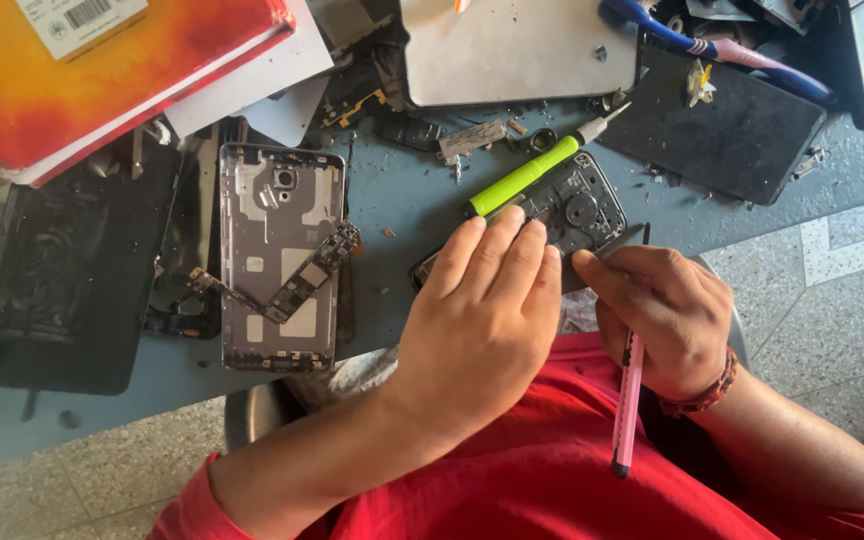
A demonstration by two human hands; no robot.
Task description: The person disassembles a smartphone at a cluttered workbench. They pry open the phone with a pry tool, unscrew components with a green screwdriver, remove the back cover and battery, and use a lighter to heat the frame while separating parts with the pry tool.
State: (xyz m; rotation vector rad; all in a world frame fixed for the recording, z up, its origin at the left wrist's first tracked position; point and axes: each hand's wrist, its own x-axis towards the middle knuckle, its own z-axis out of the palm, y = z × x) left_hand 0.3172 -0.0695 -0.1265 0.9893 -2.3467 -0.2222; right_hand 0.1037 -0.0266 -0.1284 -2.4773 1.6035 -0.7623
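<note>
My left hand [482,310] lies flat with fingers together on a dark opened phone body [582,205] at the table's near edge, covering its lower half. My right hand [667,315] is closed around a thin pink tool [629,405], whose tip is hidden at the phone's right side and whose handle points back toward my red shirt. A lime-green screwdriver [522,177] rests across the phone's top left corner, just beyond my left fingertips.
A grey phone back frame [252,215] with a loose circuit board [307,280] lies to the left, beside a black panel [67,280]. An orange box [102,70], a silver plate [512,50], a black screen panel [732,130] and blue-handled pliers [702,45] line the far side.
</note>
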